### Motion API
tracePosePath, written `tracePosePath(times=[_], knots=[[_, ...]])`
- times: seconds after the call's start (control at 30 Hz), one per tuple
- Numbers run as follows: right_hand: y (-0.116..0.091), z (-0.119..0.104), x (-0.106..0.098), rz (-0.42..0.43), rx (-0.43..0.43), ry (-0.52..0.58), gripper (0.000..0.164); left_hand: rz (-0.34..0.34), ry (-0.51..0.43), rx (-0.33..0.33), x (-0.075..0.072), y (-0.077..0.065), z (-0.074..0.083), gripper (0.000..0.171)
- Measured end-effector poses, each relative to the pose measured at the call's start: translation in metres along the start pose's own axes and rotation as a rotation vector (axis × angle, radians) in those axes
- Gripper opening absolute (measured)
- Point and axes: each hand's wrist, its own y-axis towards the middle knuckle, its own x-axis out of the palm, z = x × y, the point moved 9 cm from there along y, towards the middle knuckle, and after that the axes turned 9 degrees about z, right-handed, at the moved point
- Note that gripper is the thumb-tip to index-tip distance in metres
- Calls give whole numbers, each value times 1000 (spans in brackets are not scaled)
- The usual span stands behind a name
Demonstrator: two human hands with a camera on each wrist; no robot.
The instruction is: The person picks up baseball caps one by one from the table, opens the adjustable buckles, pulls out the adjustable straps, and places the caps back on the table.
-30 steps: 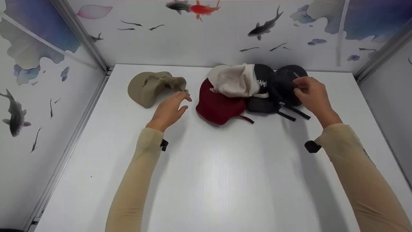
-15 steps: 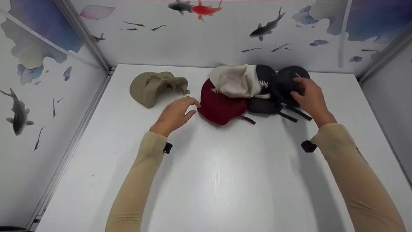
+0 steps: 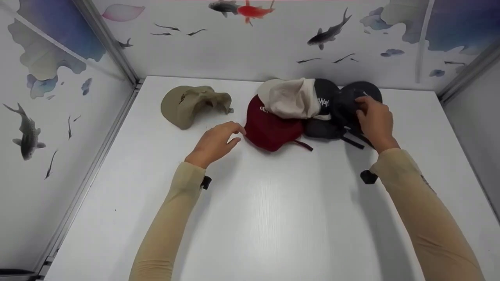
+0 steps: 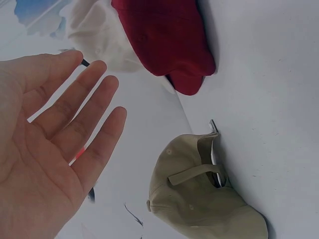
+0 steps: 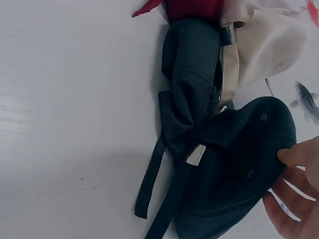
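My left hand (image 3: 216,142) has relaxed, spread fingers, with fingertips right at the left edge of a dark red cap (image 3: 273,130) in the head view. The left wrist view shows the palm (image 4: 47,144) holding nothing. At the right of the cap pile, my right hand (image 3: 377,121) grips a dark navy cap (image 3: 347,103) by its crown. In the right wrist view, the thumb (image 5: 294,154) lies on this cap's fabric and the fingers curl along its edge. Loose straps (image 5: 167,204) trail from the pile.
A khaki cap (image 3: 191,105) lies alone on the left. A cream and black cap (image 3: 293,99) rests on the red cap, with another dark cap (image 3: 322,129) below it. The white table (image 3: 265,210) meets printed walls (image 3: 187,54) at the back and sides.
My left hand has moved right, from beside the khaki cap to the red cap's edge. My right hand has shifted slightly left over the navy cap. The caps lie as before.
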Motion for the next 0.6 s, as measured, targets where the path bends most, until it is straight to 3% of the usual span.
tracePosePath(times=[0.43,0.6], knots=[[12,-10,-44,172,-12,-8,25,1,3,22,4,-2,8,23],[9,-15,-61,184,-21,-6,25,-3,-5,30,5,-1,13,23]])
